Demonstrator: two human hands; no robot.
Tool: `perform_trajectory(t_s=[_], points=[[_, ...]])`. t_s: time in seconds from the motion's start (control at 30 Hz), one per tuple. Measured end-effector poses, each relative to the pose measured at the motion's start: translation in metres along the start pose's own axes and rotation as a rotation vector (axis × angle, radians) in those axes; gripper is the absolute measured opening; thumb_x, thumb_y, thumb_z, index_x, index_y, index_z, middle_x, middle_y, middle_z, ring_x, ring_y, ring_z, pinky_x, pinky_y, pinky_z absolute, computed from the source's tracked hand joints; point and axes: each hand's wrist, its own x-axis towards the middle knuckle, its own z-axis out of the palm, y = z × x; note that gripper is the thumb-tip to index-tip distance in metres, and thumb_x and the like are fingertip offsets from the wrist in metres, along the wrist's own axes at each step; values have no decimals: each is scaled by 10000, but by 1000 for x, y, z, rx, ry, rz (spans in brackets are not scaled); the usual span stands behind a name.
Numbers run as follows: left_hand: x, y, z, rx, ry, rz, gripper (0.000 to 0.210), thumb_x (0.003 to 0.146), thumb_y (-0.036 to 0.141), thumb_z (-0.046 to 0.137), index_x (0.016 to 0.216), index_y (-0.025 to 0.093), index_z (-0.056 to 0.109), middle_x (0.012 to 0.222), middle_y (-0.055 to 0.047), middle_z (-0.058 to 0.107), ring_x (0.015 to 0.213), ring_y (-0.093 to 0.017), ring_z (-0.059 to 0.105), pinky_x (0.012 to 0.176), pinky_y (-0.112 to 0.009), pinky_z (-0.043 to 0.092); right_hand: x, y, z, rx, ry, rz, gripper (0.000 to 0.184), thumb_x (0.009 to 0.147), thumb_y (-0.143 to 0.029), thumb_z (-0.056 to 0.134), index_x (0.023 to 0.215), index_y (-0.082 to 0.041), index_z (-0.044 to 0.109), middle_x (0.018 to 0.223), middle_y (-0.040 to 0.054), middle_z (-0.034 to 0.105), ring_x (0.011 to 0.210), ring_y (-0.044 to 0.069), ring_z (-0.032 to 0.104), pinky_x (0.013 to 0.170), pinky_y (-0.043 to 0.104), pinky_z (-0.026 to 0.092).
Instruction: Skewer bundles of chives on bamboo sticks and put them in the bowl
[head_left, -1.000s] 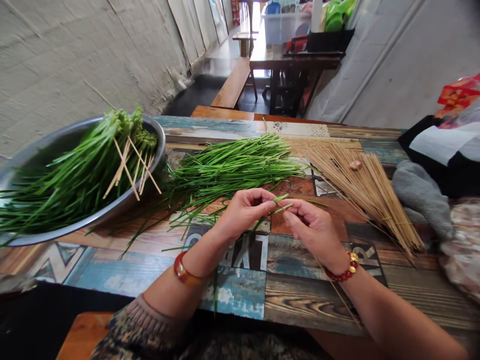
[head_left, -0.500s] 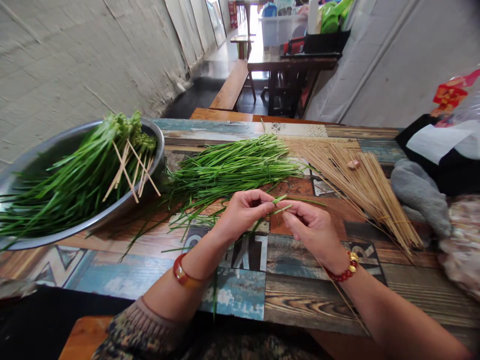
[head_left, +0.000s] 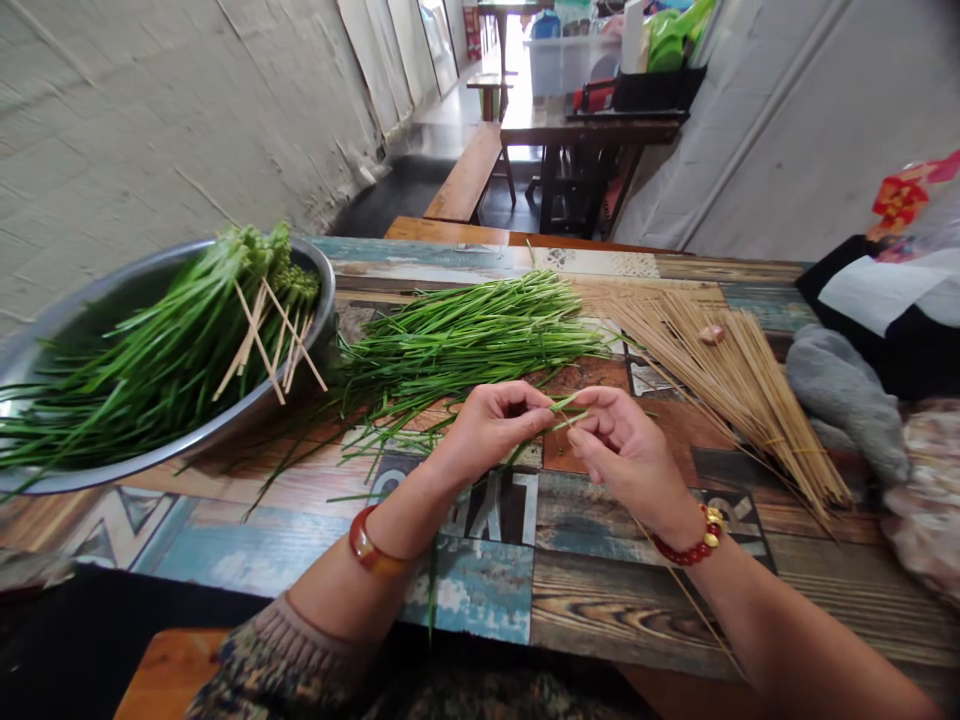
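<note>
Above the table, my left hand (head_left: 491, 430) pinches a few green chives (head_left: 564, 403), whose pale cut ends stick out toward the right. My right hand (head_left: 626, 445) is closed close beside it, fingertips at those ends. A thin bamboo skewer (head_left: 694, 597) runs from my right hand down under the wrist to the lower right; its tip by the fingers is hard to make out. Just beyond my hands lies a loose pile of chives (head_left: 480, 335). To the right, many bamboo skewers (head_left: 757, 400) are fanned out, with a small pinkish piece (head_left: 711, 334) on top.
At the left a metal basin (head_left: 330, 290) holds chives threaded on skewers (head_left: 255, 330). A grey cloth-like item (head_left: 844, 390) and a plastic bag (head_left: 934, 490) sit at the right edge. Beyond the patterned table (head_left: 480, 590) stand a bench (head_left: 466, 175) and another table (head_left: 592, 130).
The view has shifted slightly. My right fingers have moved a little at the chive ends; both hands keep nearly the same place and hold.
</note>
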Motion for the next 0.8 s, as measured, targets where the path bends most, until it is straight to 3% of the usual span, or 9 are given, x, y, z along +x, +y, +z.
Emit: perform_trajectory(t_s=[0.27,0.6,0.8], points=[[-1,1,-3,-95,-84,-26,232,705,326,731,703,100,681,631,-3,582,577,-82,461,554,-213,341,-3,-1,-1,-6,-47,-52,420,871,-250,574,1256,-237,407,666,-68,530,455,67,448,417,200,389],[0,2,-3,-9,-96,46,258,728,346,713,699,93,674,663,-20,593,609,-90,480,575,-217,361,-4,1,1,-22,-22,-51,430,882,-243,563,1283,-248,409,653,-70,504,471,75,437,432,208,391],[-1,3,-3,-68,-132,5,267,711,350,723,672,93,665,625,-9,576,575,-82,458,555,-214,347,-4,3,0,-93,-17,-89,441,889,-254,558,1302,-240,408,653,-63,508,505,87,456,465,219,407]])
